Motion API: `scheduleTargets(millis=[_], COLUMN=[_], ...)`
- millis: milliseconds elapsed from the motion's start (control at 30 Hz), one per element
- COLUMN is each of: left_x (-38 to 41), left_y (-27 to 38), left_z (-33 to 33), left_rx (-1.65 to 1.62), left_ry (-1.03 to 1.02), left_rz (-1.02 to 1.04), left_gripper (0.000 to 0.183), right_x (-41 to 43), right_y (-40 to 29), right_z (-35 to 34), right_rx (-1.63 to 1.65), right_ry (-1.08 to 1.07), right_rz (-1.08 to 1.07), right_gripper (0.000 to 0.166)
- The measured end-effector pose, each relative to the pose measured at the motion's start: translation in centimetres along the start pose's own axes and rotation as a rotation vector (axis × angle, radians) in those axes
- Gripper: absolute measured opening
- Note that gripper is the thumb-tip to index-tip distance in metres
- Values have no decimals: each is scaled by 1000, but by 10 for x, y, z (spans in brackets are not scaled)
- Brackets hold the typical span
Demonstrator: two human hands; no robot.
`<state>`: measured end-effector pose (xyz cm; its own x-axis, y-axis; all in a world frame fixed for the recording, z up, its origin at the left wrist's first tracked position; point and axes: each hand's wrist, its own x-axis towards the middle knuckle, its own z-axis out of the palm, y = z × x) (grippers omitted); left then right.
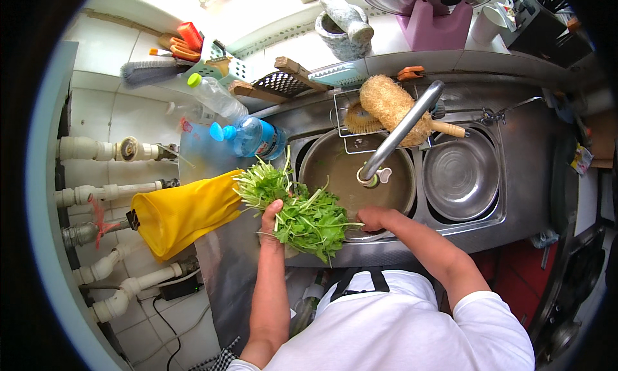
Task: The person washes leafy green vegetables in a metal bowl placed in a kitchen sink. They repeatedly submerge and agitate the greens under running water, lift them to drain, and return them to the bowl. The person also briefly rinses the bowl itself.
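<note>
My left hand (271,221) is closed around a large bunch of leafy greens with pale stems (309,216), held over the sink's front left edge. At the front of the left basin, my right hand (374,219) reaches into a wide round metal pan (333,166) with cloudy water; its fingertips are partly hidden, so what they touch cannot be told. A thin stem from the bunch extends to this hand. The curved metal faucet (403,129) hangs over the pan. An empty-looking metal bowl (461,173) sits in the right basin.
A yellow rubber glove (186,214) and plastic bottles, one blue (258,137), lie left of the sink. A wire rack (340,110) behind the pan holds a loofah-like brush (391,103) and a round brush (359,119). A stone mortar with pestle (338,35) stands on the sill.
</note>
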<state>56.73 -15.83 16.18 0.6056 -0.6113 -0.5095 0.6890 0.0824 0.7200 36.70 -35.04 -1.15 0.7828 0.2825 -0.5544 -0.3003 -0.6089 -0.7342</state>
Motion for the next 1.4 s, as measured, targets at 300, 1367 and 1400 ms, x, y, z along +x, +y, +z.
scheduleTargets(millis=[300,1367,1400], left_x=[-4,20,18], left_y=[-3,-34,-36], left_z=[-7,47,49], left_rx=[3,680,708], left_ry=[27,-34,-55], left_rz=[-6,266,293], left_gripper=[47,42,39], right_x=[37,-21,-31], right_y=[16,-128,-137], right_z=[-18,-57,-64], right_rx=[903,1464,1456], right_ry=[500,764,697], right_rz=[-103,-154,-163], right_gripper=[17,39,61])
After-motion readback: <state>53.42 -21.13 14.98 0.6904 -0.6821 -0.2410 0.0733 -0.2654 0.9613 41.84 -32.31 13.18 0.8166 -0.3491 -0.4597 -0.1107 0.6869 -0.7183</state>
